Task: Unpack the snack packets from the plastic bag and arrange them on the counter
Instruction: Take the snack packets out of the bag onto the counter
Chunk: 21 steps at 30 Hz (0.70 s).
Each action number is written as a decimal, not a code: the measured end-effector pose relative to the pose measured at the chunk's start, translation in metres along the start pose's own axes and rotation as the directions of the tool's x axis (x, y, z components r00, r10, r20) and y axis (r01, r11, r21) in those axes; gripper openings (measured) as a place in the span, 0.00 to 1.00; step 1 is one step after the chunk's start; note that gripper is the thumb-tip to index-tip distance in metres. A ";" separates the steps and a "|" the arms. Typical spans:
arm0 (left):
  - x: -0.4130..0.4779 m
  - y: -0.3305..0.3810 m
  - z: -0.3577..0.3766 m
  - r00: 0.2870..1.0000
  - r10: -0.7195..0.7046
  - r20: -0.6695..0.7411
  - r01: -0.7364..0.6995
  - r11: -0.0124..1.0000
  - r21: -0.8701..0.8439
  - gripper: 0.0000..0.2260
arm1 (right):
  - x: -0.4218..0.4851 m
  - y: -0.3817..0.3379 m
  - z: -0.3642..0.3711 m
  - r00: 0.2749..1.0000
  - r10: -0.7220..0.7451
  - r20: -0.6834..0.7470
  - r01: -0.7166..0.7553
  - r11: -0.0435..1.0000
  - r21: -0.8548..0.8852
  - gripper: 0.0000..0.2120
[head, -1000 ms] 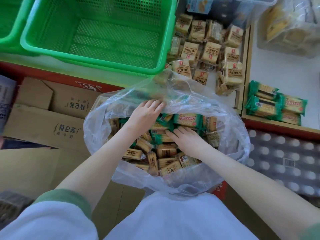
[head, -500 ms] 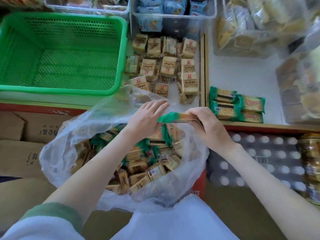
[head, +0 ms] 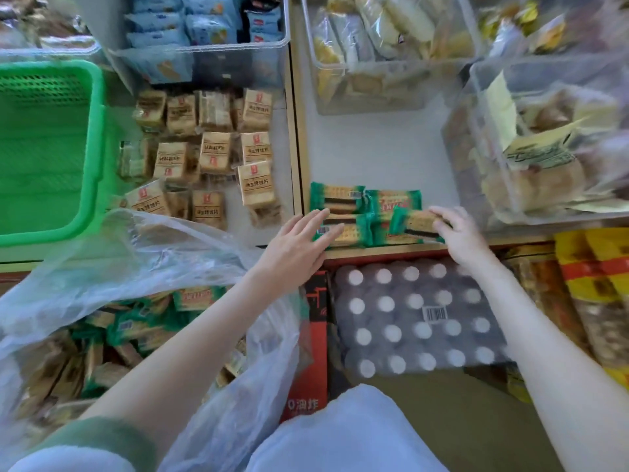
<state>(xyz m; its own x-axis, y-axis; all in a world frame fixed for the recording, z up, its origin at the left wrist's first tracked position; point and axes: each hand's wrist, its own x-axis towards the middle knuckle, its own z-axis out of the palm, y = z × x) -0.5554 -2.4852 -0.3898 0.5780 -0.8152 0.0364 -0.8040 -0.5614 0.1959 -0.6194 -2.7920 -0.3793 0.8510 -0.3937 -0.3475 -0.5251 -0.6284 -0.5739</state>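
**Head view: positions**
- Right grip [head: 456,233] is curled round one green packet [head: 413,222], held low over the row of green packets [head: 343,199].
- The row lies along the near edge of the worktop [head: 374,155], just right of the wooden divider [head: 296,148].
- Left grip [head: 296,243] is wide, with straight fingers and fingertips touching the near-left packet of the row.
- The plastic bag [head: 143,267] sits below the near edge, to the left. Its mouth is slack, and many packets remain inside.

**Risks, as judged**
- The row sits right at the near edge. A nudge from the flat left grip, or a careless set-down, could slide a packet off onto the wrapped bottle pack [head: 415,315] below.
- The held packet overlaps its neighbours, so it may land tilted on top of them rather than flat.
- Neither grip is on the bag. The loose film could sag shut or spill.
- The bag holds green and tan kinds mixed, so a packet could end up on the wrong side of the divider, among the tan packets [head: 254,183].

**Writing**
- Tan packets carry a small red mark and a column of dark Chinese characters, too soft to read with certainty.
- Green packets show red-orange lettering that is unreadable. One has a barcode.
- The bottle pack has a white barcode sticker.
- The red carton [head: 308,338] reads "油炸" in white near its bottom.
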 end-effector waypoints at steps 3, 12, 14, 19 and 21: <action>0.013 0.005 0.008 0.998 -0.023 0.062 0.021 0.999 0.033 0.25 | 0.003 -0.003 0.007 0.984 -0.032 0.177 0.033 0.999 0.002 0.16; 0.018 0.005 0.009 0.970 -0.093 0.223 0.063 0.988 0.139 0.29 | 0.007 -0.016 0.036 0.991 -0.110 -0.070 0.084 0.948 -0.307 0.23; 0.013 0.004 0.002 0.987 -0.073 0.144 0.058 0.993 0.107 0.27 | -0.005 -0.025 0.039 0.973 -0.193 -0.125 0.146 0.938 -0.313 0.22; -0.029 -0.014 -0.019 0.986 -0.075 -0.147 0.072 0.997 -0.029 0.13 | -0.053 -0.088 0.068 0.843 -0.504 -0.188 0.459 0.856 -0.238 0.19; -0.057 -0.030 -0.029 0.980 -0.101 -0.169 0.096 0.995 -0.037 0.16 | -0.076 -0.123 0.088 0.776 -0.613 -0.148 0.582 0.786 -0.208 0.19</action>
<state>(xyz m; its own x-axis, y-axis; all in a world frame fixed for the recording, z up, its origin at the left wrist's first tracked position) -0.5602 -2.4183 -0.3693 0.6712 -0.7187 0.1816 -0.7393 -0.6312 0.2345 -0.6190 -2.6256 -0.3480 0.9812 -0.0194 0.1921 0.0808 -0.8625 -0.4996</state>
